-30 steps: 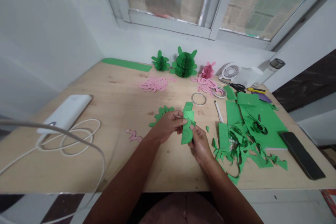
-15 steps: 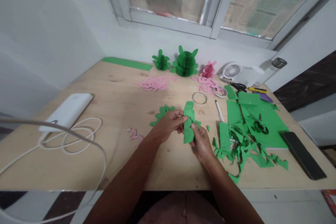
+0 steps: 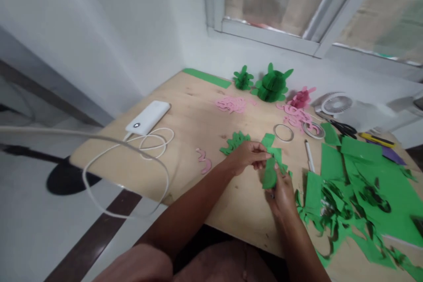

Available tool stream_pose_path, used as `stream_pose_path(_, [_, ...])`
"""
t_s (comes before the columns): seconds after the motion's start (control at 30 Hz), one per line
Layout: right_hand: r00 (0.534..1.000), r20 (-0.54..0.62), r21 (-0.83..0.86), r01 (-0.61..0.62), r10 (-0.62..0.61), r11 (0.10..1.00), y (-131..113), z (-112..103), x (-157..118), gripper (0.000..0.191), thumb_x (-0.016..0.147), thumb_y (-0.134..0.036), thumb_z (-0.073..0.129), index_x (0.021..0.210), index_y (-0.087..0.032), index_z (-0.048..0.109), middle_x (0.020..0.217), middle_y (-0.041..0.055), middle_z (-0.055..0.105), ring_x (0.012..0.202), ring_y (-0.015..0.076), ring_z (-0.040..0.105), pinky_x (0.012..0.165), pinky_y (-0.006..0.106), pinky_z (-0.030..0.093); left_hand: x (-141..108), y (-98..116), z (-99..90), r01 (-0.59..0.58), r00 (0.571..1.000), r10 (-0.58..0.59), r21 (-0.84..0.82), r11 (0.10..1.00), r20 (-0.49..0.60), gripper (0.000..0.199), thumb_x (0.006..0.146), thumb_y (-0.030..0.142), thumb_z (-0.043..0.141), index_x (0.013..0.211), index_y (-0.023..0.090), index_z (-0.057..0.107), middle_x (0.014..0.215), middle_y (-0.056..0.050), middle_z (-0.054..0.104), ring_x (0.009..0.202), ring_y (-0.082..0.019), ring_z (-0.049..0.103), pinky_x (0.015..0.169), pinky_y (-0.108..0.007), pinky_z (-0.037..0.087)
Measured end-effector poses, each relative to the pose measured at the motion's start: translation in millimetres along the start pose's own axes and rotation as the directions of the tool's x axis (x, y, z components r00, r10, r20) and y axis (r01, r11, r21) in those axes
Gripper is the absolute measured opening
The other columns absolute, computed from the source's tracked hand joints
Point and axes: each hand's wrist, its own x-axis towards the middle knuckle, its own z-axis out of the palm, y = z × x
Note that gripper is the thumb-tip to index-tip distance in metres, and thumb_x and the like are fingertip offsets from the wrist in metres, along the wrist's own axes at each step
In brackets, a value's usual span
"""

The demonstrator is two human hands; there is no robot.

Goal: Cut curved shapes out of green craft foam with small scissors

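Near the table's front edge my left hand (image 3: 254, 155) pinches the upper end of a green paper piece (image 3: 270, 173). The same piece is gripped lower down by my right hand (image 3: 281, 187), whose fingers are partly hidden behind it. A small dark object shows under the right hand, too hidden to name. Just beyond the hands lie flat green paper pieces (image 3: 268, 140). Left of them is a cluster of cut green shapes (image 3: 236, 142). A wavy pink strip (image 3: 205, 162) lies further left.
Green scraps (image 3: 342, 202) and sheets cover the right side, beside a white pen (image 3: 309, 155). A tape ring (image 3: 283, 132), black scissors (image 3: 343, 128), a fan (image 3: 336, 104), pink cutouts (image 3: 231, 104) and green paper figures (image 3: 272, 86) stand or lie behind. A power bank (image 3: 148, 116) with cable is left.
The camera view has turned left, so the table's contents appear further right. The green piece in my hands has tilted, and both hands still hold it.
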Motion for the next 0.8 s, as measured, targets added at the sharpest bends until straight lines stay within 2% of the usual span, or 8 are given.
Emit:
stream_pose_path(0.17, [0.999, -0.046, -0.050, -0.019, 0.016, 0.999, 2, -3, 1, 0.041, 0.066, -0.053, 0.074, 0.065, -0.017, 0.055, 0.045, -0.0088, 0.039, 0.036, 0.0046, 0.025, 0.034, 0.019, 0.016, 2, -2, -2.6, -0.007, 0.999, 0.010, -0.056, 0.998, 0.053, 0.030, 0.062, 0.033, 0.078, 0.066, 0.015, 0.054, 0.050, 0.004, 0.059, 0.042, -0.007, 0.052, 0.044, -0.020, 0.036])
stream_pose_path(0.4, [1.000, -0.018, -0.039, 0.002, -0.003, 0.999, 2, -3, 2, 0.039, 0.067, -0.049, 0.075, 0.065, -0.017, 0.055, 0.046, -0.0082, 0.041, 0.036, 0.0050, 0.027, 0.033, 0.019, 0.018, 0, -1, -6.7, -0.033, 0.996, 0.036, -0.037, 0.999, 0.083, 0.033, 0.062, 0.038, 0.078, 0.065, 0.015, 0.055, 0.052, 0.003, 0.060, 0.045, -0.006, 0.053, 0.045, -0.020, 0.034])
stream_pose_path(0.5, [1.000, -0.011, -0.038, 0.001, -0.001, 0.999, 0, 0, 0, 0.037, 0.067, -0.049, 0.075, 0.070, -0.016, 0.058, 0.048, -0.0074, 0.044, 0.037, 0.0051, 0.029, 0.033, 0.019, 0.019, -1, 0, -6.9, -0.047, 0.996, 0.049, -0.030, 0.998, 0.074, 0.031, 0.063, 0.037, 0.077, 0.064, 0.015, 0.055, 0.051, 0.004, 0.059, 0.044, -0.006, 0.052, 0.045, -0.019, 0.034])
stream_pose_path(0.67, [0.999, 0.041, -0.028, 0.012, -0.011, 1.000, -3, 6, -2, 0.035, 0.069, -0.048, 0.074, 0.073, -0.016, 0.062, 0.044, -0.0092, 0.038, 0.037, 0.0054, 0.022, 0.034, 0.020, 0.014, -3, 2, -6.8, -0.049, 0.998, 0.050, -0.037, 0.998, 0.049, 0.030, 0.062, 0.035, 0.077, 0.065, 0.014, 0.056, 0.052, 0.003, 0.060, 0.043, -0.006, 0.051, 0.044, -0.019, 0.035])
stream_pose_path(0.73, [0.996, 0.075, 0.001, 0.043, -0.043, 0.999, -4, 8, -2, 0.035, 0.069, -0.049, 0.073, 0.070, -0.016, 0.062, 0.045, -0.0078, 0.041, 0.039, 0.0067, 0.026, 0.036, 0.021, 0.018, -3, 3, -6.6, -0.038, 0.998, 0.040, -0.025, 0.999, 0.057, 0.030, 0.063, 0.035, 0.077, 0.065, 0.014, 0.056, 0.054, 0.002, 0.061, 0.043, -0.006, 0.052, 0.044, -0.020, 0.035])
stream_pose_path(0.8, [0.996, 0.060, 0.001, 0.073, -0.073, 0.997, -5, 10, -1, 0.035, 0.066, -0.049, 0.075, 0.072, -0.017, 0.064, 0.050, -0.0053, 0.049, 0.042, 0.0081, 0.034, 0.039, 0.022, 0.023, -4, 4, -6.5, -0.028, 0.998, 0.029, -0.011, 1.000, 0.048, 0.029, 0.063, 0.035, 0.076, 0.065, 0.014, 0.056, 0.054, 0.002, 0.061, 0.043, -0.006, 0.052, 0.043, -0.019, 0.035])
